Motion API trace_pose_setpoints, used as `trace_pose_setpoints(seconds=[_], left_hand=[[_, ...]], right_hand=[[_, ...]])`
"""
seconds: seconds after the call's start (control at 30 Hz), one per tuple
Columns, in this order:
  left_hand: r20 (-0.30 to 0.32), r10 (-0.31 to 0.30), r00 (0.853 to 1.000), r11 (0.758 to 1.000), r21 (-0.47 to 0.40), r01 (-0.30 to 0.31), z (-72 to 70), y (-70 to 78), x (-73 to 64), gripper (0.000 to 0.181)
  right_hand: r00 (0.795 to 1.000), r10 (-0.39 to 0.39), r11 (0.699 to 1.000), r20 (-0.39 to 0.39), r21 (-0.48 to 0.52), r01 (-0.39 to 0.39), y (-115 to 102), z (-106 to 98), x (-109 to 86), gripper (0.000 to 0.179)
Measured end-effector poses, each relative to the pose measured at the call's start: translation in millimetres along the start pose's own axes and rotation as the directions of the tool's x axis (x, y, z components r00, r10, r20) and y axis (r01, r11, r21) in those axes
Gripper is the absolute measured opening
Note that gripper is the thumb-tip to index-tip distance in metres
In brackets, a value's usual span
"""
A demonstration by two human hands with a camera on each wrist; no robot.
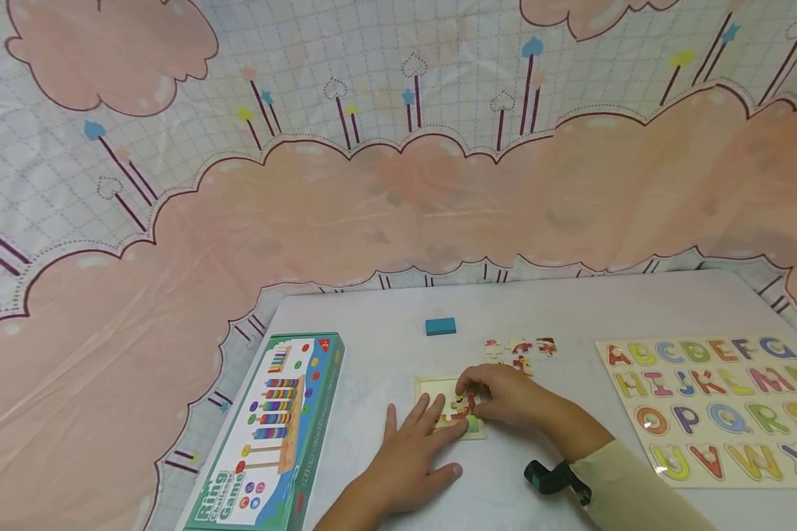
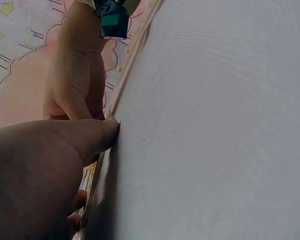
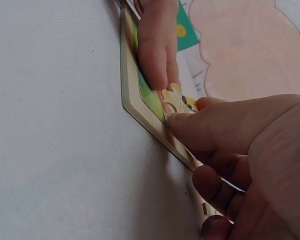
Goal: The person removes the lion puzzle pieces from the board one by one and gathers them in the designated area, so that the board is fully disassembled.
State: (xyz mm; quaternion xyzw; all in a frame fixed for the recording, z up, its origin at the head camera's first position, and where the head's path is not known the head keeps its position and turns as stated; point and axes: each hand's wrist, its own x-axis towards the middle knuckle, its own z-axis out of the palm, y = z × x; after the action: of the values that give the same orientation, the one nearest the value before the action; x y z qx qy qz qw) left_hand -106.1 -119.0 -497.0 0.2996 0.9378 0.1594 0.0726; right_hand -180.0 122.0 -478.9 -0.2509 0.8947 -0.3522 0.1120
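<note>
A small wooden puzzle board (image 1: 433,386) with a pale raised rim lies on the white table, some colourful pieces set in its lower part. My left hand (image 1: 408,464) rests on it, fingers spread and fairly straight, fingertips on the picture. From the other side my right hand (image 1: 514,398) pinches a yellow puzzle piece (image 3: 176,99) between thumb and fingers over the board. In the right wrist view the piece stands tilted beside a left fingertip, and its far edge is hidden. Several loose puzzle pieces (image 1: 521,346) lie just beyond the right hand.
A blue block (image 1: 440,327) sits behind the board. To the left lies a ring game box (image 1: 266,435). On the right is a large alphabet board (image 1: 694,413) with coloured letters. A patterned cloth (image 1: 398,199) hangs behind the table.
</note>
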Motion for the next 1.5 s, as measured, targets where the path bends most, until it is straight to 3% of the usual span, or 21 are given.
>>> trace_pose_setpoints(seconds=[0.4, 0.9, 1.23, 1.5], left_hand=[[0.016, 0.002, 1.000, 0.999, -0.036, -0.001, -1.3, -1.1, -0.3, 0.060], [0.026, -0.001, 1.000, 0.999, -0.048, 0.003, -1.3, -1.3, 0.3, 0.060], [0.028, 0.002, 1.000, 0.999, -0.047, -0.001, 4.4, -3.8, 1.8, 0.060], [0.040, -0.010, 0.999, 0.997, -0.078, 0.013, 3.2, -4.5, 1.2, 0.060]], right_hand=[[0.999, -0.049, 0.993, -0.021, 0.105, 0.051, 1.2, -1.3, -4.9, 0.020], [0.998, 0.028, 0.967, -0.055, 0.254, -0.014, 4.5, -14.4, -17.1, 0.017], [0.988, 0.094, 0.930, -0.121, 0.365, -0.043, 24.5, -31.6, -30.9, 0.016], [0.972, 0.171, 0.924, -0.162, 0.370, -0.101, 42.1, -44.4, -43.9, 0.017]])
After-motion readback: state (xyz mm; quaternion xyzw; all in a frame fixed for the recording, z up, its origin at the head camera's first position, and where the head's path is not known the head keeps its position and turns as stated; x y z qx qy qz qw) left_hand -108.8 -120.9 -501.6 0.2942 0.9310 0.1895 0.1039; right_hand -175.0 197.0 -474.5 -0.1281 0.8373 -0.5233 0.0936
